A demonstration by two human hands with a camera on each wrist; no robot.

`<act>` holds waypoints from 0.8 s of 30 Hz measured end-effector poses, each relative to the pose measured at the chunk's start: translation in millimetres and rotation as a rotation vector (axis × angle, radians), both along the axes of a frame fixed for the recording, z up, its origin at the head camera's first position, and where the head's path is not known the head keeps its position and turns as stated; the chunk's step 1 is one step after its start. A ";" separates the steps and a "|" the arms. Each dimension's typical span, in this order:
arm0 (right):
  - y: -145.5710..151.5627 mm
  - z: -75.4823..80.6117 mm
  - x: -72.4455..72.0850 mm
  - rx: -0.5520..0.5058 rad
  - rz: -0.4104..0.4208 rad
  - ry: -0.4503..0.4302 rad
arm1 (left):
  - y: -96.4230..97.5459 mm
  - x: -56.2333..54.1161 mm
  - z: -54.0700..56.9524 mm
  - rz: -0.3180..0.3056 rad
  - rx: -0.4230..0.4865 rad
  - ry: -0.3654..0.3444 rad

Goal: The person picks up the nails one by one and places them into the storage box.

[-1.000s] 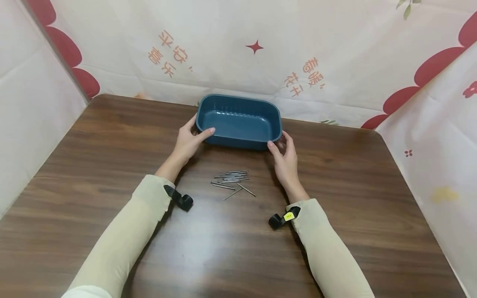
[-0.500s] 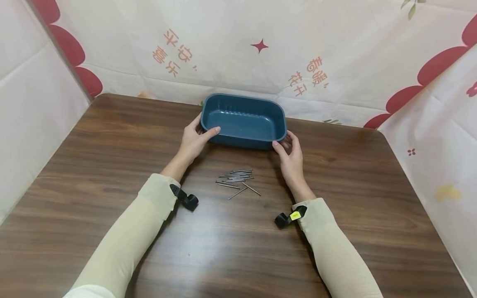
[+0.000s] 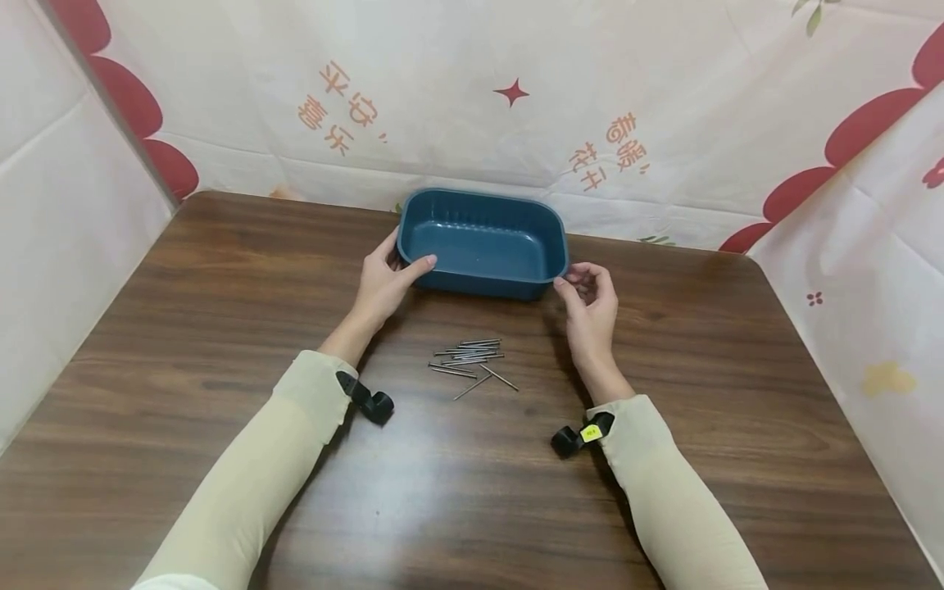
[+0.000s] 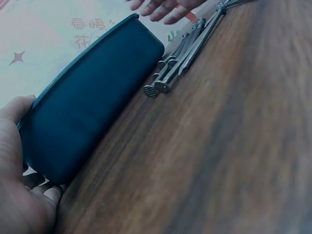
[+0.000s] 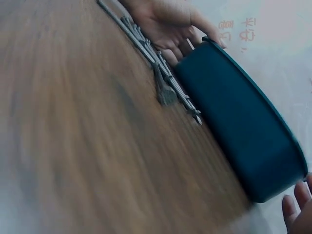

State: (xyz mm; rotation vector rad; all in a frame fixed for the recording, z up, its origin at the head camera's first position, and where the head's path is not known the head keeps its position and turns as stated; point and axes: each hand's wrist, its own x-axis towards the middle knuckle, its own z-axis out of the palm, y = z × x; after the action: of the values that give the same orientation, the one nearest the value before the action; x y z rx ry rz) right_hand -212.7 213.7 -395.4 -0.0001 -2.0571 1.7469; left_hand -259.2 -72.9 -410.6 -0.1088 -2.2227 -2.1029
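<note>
A dark blue plastic bin [image 3: 479, 284], rectangular with rounded corners, stands on the wooden table near its far edge. My left hand [image 3: 379, 283] grips the bin's left end, thumb over the front rim and fingers around the side. At the other end, my right hand [image 3: 593, 319] has loosely bent fingers and holds nothing; its thumb tip is close to the bin's corner, and I cannot tell if it touches. In the left wrist view the right hand's fingers [image 4: 168, 9] appear apart from the bin. Several metal nails [image 3: 472, 354] lie in a loose pile in front of the bin.
The brown wooden table [image 3: 701, 369] extends to both sides. A white printed cloth [image 3: 457, 49] hangs right behind its far edge, with more cloth at left and right. Black cameras are strapped to both sleeved wrists.
My right hand has loosened from the bin's right end and shifted slightly right. The left hand keeps its grip. The bin and nails look unmoved on the table; the head view shifted a little.
</note>
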 end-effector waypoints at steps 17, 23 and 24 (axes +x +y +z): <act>-3.4 66.3 15.4 0.624 0.461 -0.195 | -2.8 3.1 3.4 0.001 -0.002 -0.009; -17.7 77.0 17.2 0.840 0.678 -0.195 | 0.0 1.1 1.8 -0.018 0.006 -0.001; -21.3 77.6 16.2 0.869 0.713 -0.200 | -0.2 1.3 2.1 -0.017 0.005 -0.004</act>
State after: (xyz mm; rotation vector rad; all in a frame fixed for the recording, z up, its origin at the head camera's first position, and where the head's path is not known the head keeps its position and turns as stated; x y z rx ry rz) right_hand -196.5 192.4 -317.8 0.9451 -3.0411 1.0048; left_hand -257.9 -73.0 -408.6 -0.1241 -2.2267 -2.1188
